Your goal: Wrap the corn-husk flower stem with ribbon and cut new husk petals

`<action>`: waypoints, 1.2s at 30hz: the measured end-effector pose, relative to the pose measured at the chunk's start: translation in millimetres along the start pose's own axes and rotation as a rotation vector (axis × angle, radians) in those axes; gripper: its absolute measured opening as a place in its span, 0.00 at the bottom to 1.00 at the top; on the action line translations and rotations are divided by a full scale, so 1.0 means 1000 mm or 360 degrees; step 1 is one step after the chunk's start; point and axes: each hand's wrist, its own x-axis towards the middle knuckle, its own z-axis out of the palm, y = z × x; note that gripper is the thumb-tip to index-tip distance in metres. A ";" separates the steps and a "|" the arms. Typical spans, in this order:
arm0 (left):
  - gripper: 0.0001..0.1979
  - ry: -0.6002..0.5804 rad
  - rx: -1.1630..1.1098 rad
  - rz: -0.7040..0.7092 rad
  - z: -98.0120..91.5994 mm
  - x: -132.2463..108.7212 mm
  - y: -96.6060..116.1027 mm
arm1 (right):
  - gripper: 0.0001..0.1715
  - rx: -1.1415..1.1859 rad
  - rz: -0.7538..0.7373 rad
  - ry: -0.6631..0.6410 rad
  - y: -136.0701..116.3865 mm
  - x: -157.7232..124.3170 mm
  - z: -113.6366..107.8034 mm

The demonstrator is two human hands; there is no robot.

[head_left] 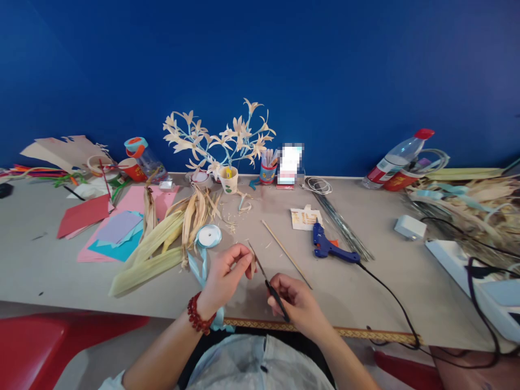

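My right hand [294,300] is closed round the black handles of a pair of scissors [277,301], whose blades point up and left. Close to the blade tips, my left hand [231,268] pinches a small pale strip of corn husk [253,265]. Whether the blades touch the strip I cannot tell. Left of that hand lies a roll of light blue ribbon [208,236], its tail running beneath my left wrist. Dried corn husks [162,244] spread out further left. A thin wooden stick [286,253] rests beyond the scissors.
A blue glue gun [331,246] lies on the right, its cord crossing the table edge. Near it are wire stems [343,227] and a power strip [467,276]. Husk flowers [239,130] stand in a cup [228,180] at the back. Coloured paper [117,233] covers the left.
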 end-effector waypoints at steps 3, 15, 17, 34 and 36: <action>0.13 0.0007 0.0011 -0.0005 0.003 0.000 0.000 | 0.24 -0.0026 -0.0010 0.0030 0.001 0.001 0.001; 0.14 0.0019 -0.0019 0.0005 0.006 0.000 0.003 | 0.25 -0.0027 -0.0028 0.0084 -0.002 0.001 0.003; 0.14 0.0021 -0.0051 0.0000 0.006 0.001 0.003 | 0.26 0.0016 -0.0050 0.0097 0.000 0.002 0.003; 0.07 0.0368 -0.0533 -0.0087 0.017 0.004 -0.011 | 0.30 0.0176 -0.0090 0.0053 0.004 0.000 0.014; 0.07 0.0391 -0.0606 -0.0115 0.018 0.004 -0.012 | 0.30 0.0216 -0.0067 0.0036 0.009 -0.003 0.015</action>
